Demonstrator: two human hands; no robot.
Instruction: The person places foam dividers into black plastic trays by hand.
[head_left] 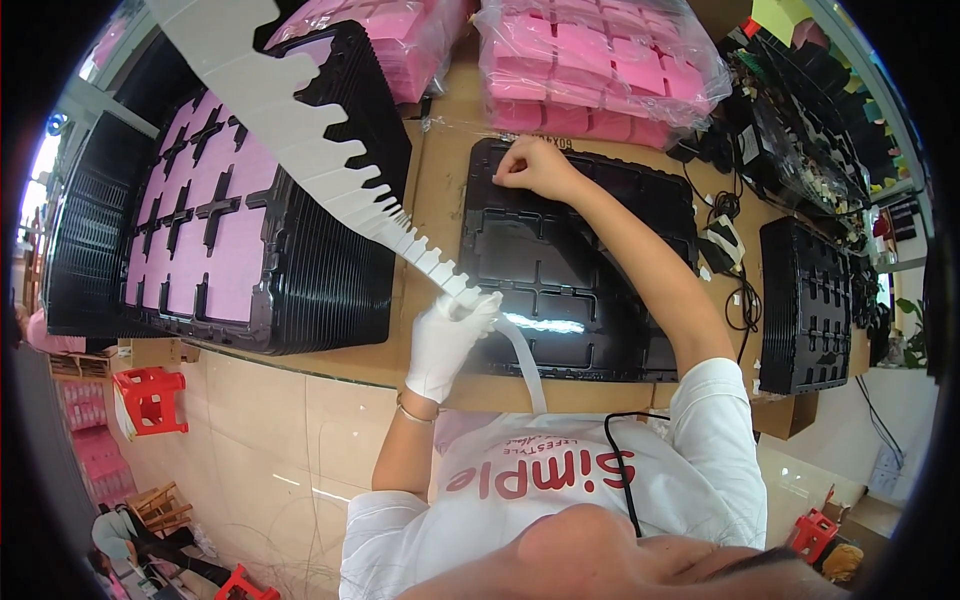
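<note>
My left hand [445, 345], in a white glove, is closed around a long whitish strip [300, 140] with a toothed edge. The strip slants up from the fist to the far left, and a narrow tail [525, 360] hangs out on the near side. Before me lies a black plastic tray [600, 285] with shallow moulded compartments, its surface glossy. My bare right hand [540, 168] reaches across to the tray's far left corner, fingers pinched together just over it. Whatever those fingertips hold, if anything, is too small to make out.
At left stands a tall stack of black trays [330, 290], pink sheets [190, 265] in its top one. Bagged pink sheets [600, 60] sit at the back. Further right are dark cables [740, 300] and more black trays [805, 310]. A red stool [150, 400] stands on the floor.
</note>
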